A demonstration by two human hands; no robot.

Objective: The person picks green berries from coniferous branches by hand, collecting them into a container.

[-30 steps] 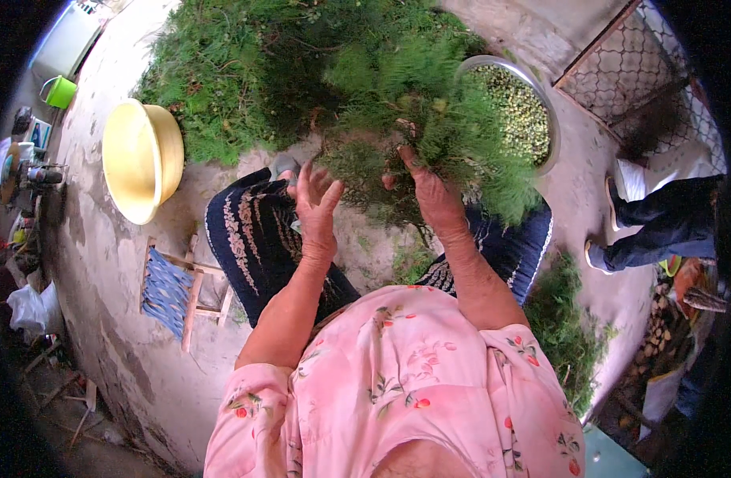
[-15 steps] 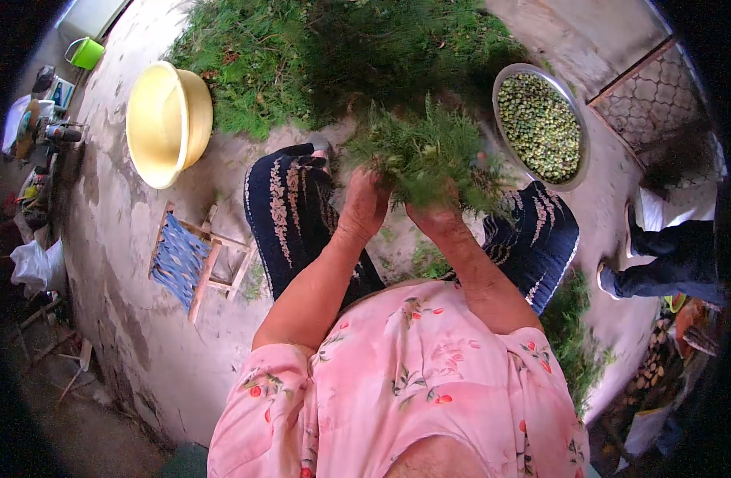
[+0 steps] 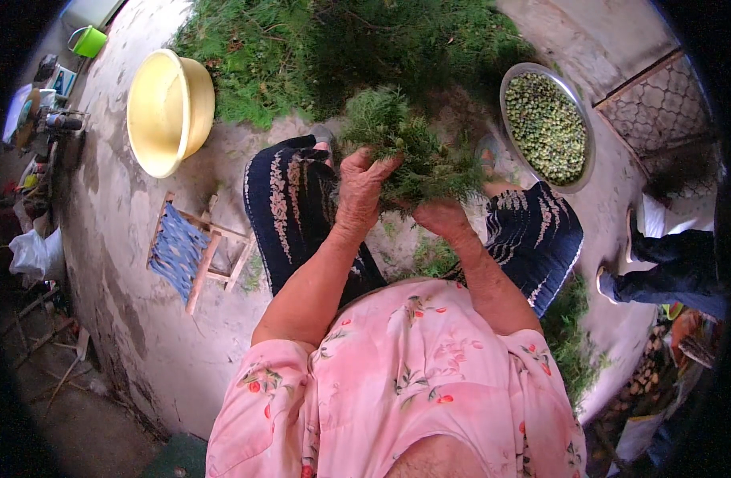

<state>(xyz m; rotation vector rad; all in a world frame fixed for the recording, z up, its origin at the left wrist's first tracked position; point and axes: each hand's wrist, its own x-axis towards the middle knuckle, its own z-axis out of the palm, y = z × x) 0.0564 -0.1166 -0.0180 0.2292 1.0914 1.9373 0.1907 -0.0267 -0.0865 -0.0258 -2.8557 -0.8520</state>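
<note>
With left hand [image 3: 359, 185] and right hand [image 3: 437, 215] fingers clamped on the bunch [image 3: 409, 155], loose sprigs below them may tear off and drop.

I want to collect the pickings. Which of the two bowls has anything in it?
The metal bowl on the right, full of small green bits. The yellow bowl on the left is tipped and empty.
</note>
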